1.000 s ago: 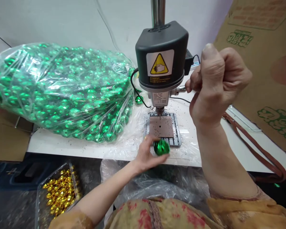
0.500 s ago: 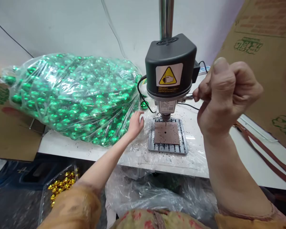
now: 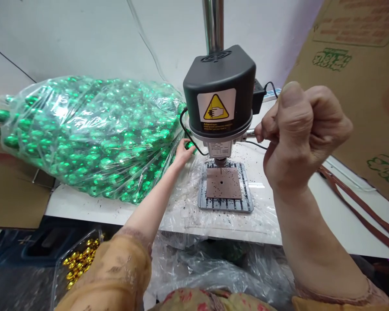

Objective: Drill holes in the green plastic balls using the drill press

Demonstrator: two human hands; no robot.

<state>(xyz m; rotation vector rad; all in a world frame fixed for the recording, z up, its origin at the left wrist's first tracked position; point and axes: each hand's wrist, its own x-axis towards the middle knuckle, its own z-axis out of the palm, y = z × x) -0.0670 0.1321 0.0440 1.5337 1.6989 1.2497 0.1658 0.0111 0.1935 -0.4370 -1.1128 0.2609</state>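
Observation:
My left hand (image 3: 183,153) reaches to the mouth of the big bag, its thumb and fingers round a shiny green faceted ball (image 3: 190,145). Many more such balls fill the clear plastic bag (image 3: 97,138). My right hand (image 3: 300,134), raised in a fist, grips the feed handle (image 3: 250,133) of a black bench drill press (image 3: 218,95); the handle's end is hidden in it. Under the drill bit lies a brown square board (image 3: 225,190) with a dark hole, on the slotted metal base (image 3: 246,205).
Dark shavings and crumpled clear plastic lie on the white table (image 3: 266,224). Cardboard boxes (image 3: 353,86) stand at both sides. A brown strap (image 3: 353,207) lies at the right. Below the table edge, a clear container holds gold balls (image 3: 81,263). A black cable (image 3: 189,138) hangs beside the press.
My left hand has moved forward to the loose green ball and closed round it. My right hand stays on the handle. The view has shifted slightly.

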